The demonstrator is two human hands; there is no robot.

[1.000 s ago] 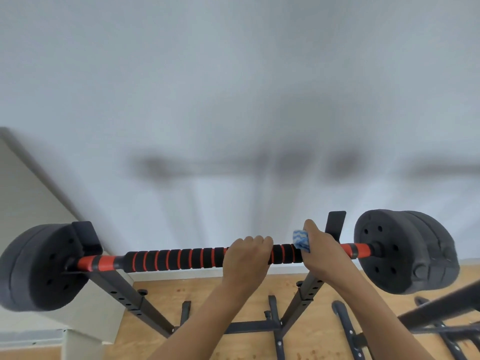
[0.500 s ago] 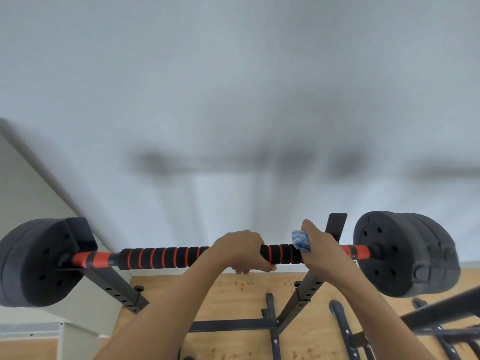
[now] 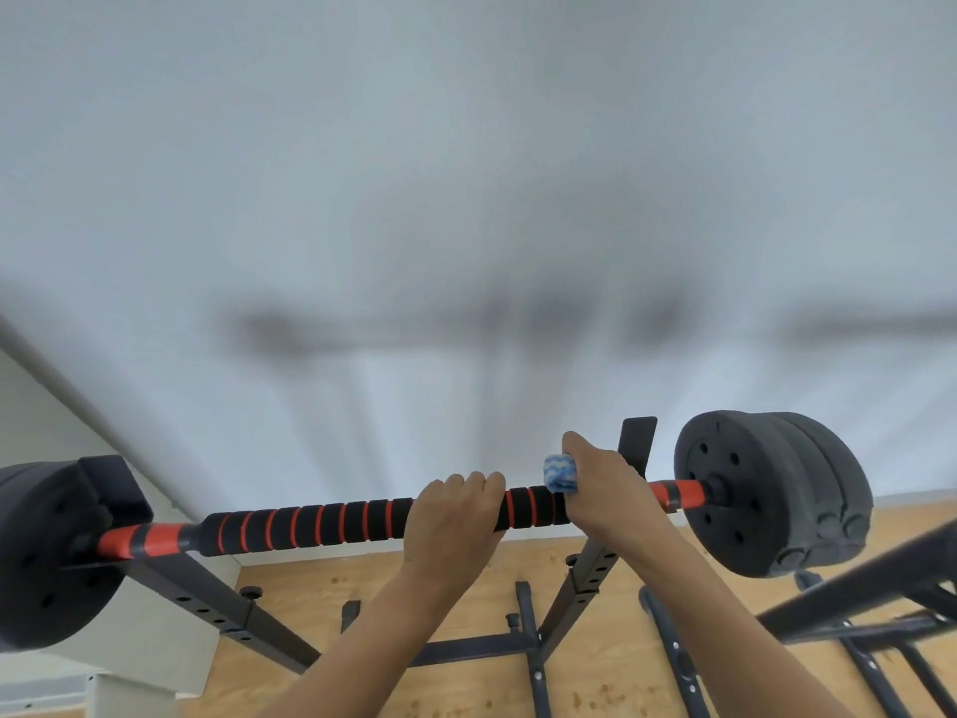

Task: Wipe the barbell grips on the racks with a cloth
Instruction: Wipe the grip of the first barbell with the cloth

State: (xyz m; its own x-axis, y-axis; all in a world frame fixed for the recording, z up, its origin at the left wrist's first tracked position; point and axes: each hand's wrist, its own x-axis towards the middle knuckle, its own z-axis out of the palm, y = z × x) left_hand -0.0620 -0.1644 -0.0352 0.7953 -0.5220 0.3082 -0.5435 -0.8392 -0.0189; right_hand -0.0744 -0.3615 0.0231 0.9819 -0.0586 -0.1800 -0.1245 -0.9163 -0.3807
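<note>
- A barbell (image 3: 331, 526) is seen lying across a black rack (image 3: 585, 577), its bar running from lower left to upper right in the head view.
- The grip (image 3: 362, 520), black foam with red rings, is found on the middle stretch of the bar, between the two rack uprights.
- The grip is clasped from above by the left hand (image 3: 455, 520), whose fingers are curled over the foam.
- A blue and white cloth (image 3: 559, 474) is held bunched in the right hand (image 3: 606, 489) and is pressed against the right end of the grip, just beside the right upright.
- The two hands are placed near each other on the bar, with a short run of foam showing between them.
- Black plates (image 3: 766, 494) are carried on the right end of the bar, and another plate (image 3: 46, 557) on the left end, partly cut off by the frame edge.
- A wooden floor (image 3: 440, 593) is seen beneath the rack, and a pale wall (image 3: 466, 199) behind it.
- Further dark rails (image 3: 854, 603) are visible at the lower right.
</note>
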